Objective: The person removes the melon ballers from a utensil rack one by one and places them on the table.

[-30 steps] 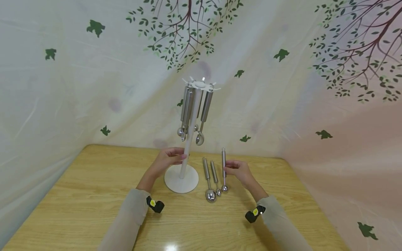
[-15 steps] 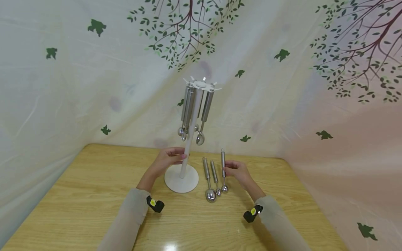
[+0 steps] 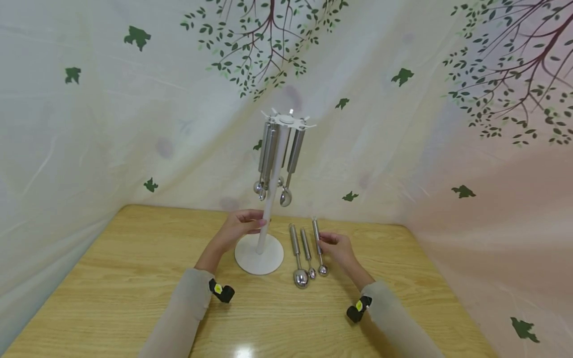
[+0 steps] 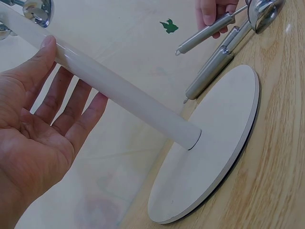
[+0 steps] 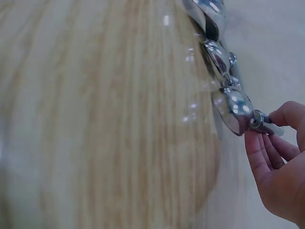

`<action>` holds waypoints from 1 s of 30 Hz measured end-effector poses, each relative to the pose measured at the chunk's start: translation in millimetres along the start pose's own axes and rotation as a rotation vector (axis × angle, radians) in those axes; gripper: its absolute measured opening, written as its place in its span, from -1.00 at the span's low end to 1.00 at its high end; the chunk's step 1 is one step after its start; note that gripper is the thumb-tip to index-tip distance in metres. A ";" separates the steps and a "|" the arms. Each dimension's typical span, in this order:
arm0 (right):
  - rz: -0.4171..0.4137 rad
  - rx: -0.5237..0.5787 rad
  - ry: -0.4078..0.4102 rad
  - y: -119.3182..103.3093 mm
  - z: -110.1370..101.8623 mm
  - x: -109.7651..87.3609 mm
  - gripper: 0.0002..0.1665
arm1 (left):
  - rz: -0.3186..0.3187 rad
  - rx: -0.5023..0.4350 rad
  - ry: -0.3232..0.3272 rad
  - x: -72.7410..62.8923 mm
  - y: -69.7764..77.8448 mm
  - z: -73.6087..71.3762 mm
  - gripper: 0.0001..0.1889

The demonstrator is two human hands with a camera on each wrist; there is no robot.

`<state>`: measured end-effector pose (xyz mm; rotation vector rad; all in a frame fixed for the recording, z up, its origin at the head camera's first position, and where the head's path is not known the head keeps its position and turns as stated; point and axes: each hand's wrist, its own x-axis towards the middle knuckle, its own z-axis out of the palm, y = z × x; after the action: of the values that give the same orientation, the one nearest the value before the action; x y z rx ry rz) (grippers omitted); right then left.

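Observation:
My left hand (image 3: 237, 231) holds the white pole (image 4: 124, 98) of an upright utensil stand low down, the thumb on one side and the fingers on the other. The stand's round white base (image 3: 259, 266) sits on the table. My right hand (image 3: 338, 247) pinches the steel handle of a round-bowled scoop (image 5: 233, 109) between thumb and fingers. Its bowl is low at the tabletop, and its handle leans slightly left in the head view. To its left lie a slim scoop (image 3: 306, 247) and a larger scoop (image 3: 301, 278), bowls toward me.
Several steel utensils (image 3: 294, 153) hang from the hooked white top (image 3: 286, 120) of the stand. The wooden table (image 3: 134, 278) ends at a pale cloth backdrop (image 3: 192, 164) printed with leaves and branches. Black cameras are strapped at both wrists.
The right hand has shifted slightly left and down, and the scoop's handle top has tipped left and lowered, toward the other two. The left hand and the stand have stayed in place.

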<state>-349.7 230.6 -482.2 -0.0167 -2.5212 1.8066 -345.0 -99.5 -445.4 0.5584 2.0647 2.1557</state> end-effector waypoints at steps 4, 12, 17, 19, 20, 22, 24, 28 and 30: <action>-0.052 -0.023 0.020 2.6 2.9 0.4 -0.64 | 0.002 0.003 -0.004 0.4 0.5 -0.6 -0.61; -0.083 -0.064 0.038 1.2 7.4 -3.8 -0.67 | 0.002 -0.003 -0.002 -0.2 4.1 -0.4 -0.62; -0.081 -0.064 0.038 2.6 9.5 -5.0 -0.69 | 0.011 -0.011 -0.004 -0.6 3.3 -0.1 -0.63; -0.080 -0.068 0.039 2.5 10.3 -5.5 -0.70 | 0.011 -0.011 -0.005 -0.4 2.9 0.1 -0.63; -0.078 -0.073 0.040 2.8 10.7 -5.5 -0.71 | 0.007 -0.011 -0.003 -0.3 2.7 0.2 -0.63; -0.072 -0.073 0.041 2.5 11.2 -5.7 -0.72 | 0.001 -0.010 -0.002 0.0 2.1 0.3 -0.64; -0.070 -0.078 0.043 2.7 11.6 -5.5 -0.72 | -0.003 -0.004 -0.004 0.3 1.4 0.2 -0.63; -0.055 -0.108 0.044 2.0 12.3 -5.7 -0.72 | -0.006 -0.003 -0.005 0.8 0.5 -0.3 -0.61; -0.053 -0.132 0.043 1.2 12.6 -6.0 -0.72 | -0.006 -0.005 -0.005 0.7 0.4 -0.6 -0.61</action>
<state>-344.2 218.8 -487.5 0.0073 -2.5807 1.6013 -345.8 -99.8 -444.9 0.5567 2.0549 2.1535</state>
